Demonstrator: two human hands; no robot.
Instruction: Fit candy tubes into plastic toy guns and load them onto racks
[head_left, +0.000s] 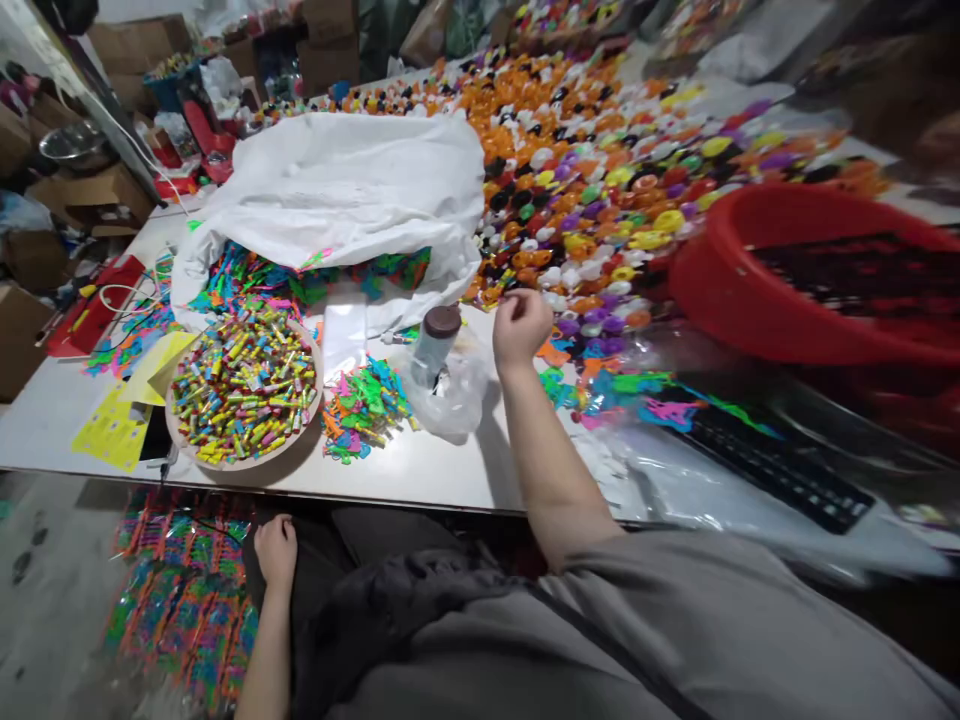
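You had R hand (523, 328) and L hand (276, 550) curled; couldn't tell if either gripped anything. Plastic pcs (559, 180) just beyond R hand looked light, stiff, prob. slippery; best pinched by edges.

On the table (450, 470), a bowl (318, 385) stands at my front left with tubes (244, 385) in it. Sheets (112, 430) lie left of the bowl; a sack (360, 165) lies behind it, figures inside. Right of the bowl: a figure pile (367, 400), then a jar (437, 345) at a bag (454, 405); whether in or behind it, I cannot tell. My right hand (523, 325) is right of the jar, before the loose heap (570, 190). A basin (705, 270) stands far right, behind a keyboard (787, 475). My left hand (276, 550) is before the table's front edge.
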